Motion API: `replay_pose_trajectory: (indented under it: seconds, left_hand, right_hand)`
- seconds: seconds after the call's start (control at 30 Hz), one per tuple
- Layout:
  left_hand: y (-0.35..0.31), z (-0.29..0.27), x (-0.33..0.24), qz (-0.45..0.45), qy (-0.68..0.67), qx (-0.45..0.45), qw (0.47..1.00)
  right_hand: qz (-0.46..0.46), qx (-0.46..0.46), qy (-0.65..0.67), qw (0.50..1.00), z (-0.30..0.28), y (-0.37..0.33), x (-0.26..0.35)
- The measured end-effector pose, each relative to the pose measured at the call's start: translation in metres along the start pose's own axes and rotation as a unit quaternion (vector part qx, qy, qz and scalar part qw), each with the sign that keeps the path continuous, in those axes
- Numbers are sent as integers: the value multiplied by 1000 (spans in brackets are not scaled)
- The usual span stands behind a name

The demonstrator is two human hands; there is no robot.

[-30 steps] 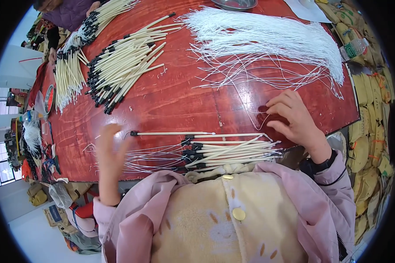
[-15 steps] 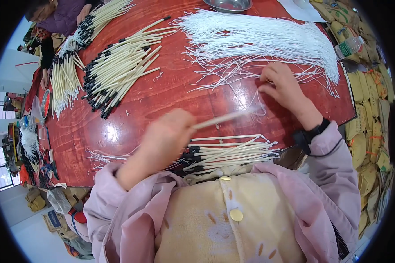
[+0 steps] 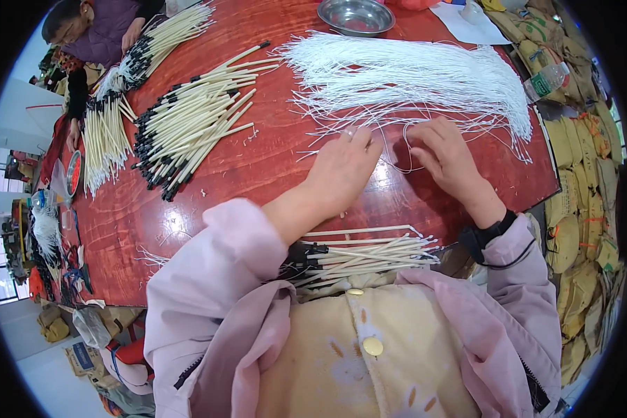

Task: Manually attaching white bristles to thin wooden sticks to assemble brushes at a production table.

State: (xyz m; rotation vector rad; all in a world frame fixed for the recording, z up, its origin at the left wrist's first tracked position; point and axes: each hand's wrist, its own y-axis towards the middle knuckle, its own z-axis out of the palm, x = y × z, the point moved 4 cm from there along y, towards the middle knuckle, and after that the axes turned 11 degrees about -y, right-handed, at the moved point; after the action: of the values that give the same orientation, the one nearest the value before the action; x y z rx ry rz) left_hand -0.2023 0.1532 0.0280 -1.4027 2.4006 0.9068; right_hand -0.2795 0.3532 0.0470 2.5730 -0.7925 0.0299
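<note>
My left hand (image 3: 345, 167) reaches over the middle of the table, palm down. Its fingers are bent together at the loose near edge of a wide bundle of white strings (image 3: 404, 76), and seem to pinch a string there. Just right of it is my right hand (image 3: 447, 155), thumb and fingers apart. A loose string (image 3: 399, 166) curves between the two hands. Closer to my body lies a pile of cream sticks (image 3: 376, 252) with black ends on the left and white string at the right ends. My left sleeve partly covers that pile.
More black-ended sticks (image 3: 195, 118) lie to the left, with further bunches (image 3: 106, 139) beyond. A metal bowl (image 3: 356, 17) stands behind the strings. A plastic bottle (image 3: 547, 82) and stacked sacks (image 3: 578, 195) are at the right. Another person's hand (image 3: 134, 33) shows at far left.
My left hand has moved forward and right to the strings; the stick it held no longer shows in it. My right hand stays near the same spot, its fingers now spread.
</note>
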Motion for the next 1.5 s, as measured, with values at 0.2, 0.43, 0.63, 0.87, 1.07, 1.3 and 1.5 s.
replay_pose_trajectory:
  seconds: [0.2, 0.43, 0.63, 0.87, 1.07, 1.3, 1.5]
  left_hand:
    - [6, 5, -4, 27, 61, 49, 997]
    - [-64, -16, -6, -82, -15, 133, 988]
    - [-92, -17, -20, -210, -90, 127, 965]
    - [-97, -34, -17, -245, -108, 105, 958]
    - [-94, -38, -19, -239, -130, 81, 959]
    - [-106, -56, -4, -162, -139, -28, 977]
    - [-170, -96, 42, -451, -332, -127, 819]
  right_hand:
    - [-13, 26, 5, 1000, -15, -7, 8]
    - [-59, 69, 45, 995, -1, -22, 23]
    - [-36, 114, -21, 993, 27, -11, 21]
    - [-15, 68, -73, 995, 1, 3, 8]
    - [-109, 170, 40, 979, 25, -25, 65]
    - [-147, 225, 25, 963, 25, -24, 64]
    - [-137, 196, 26, 971, 27, -33, 65]
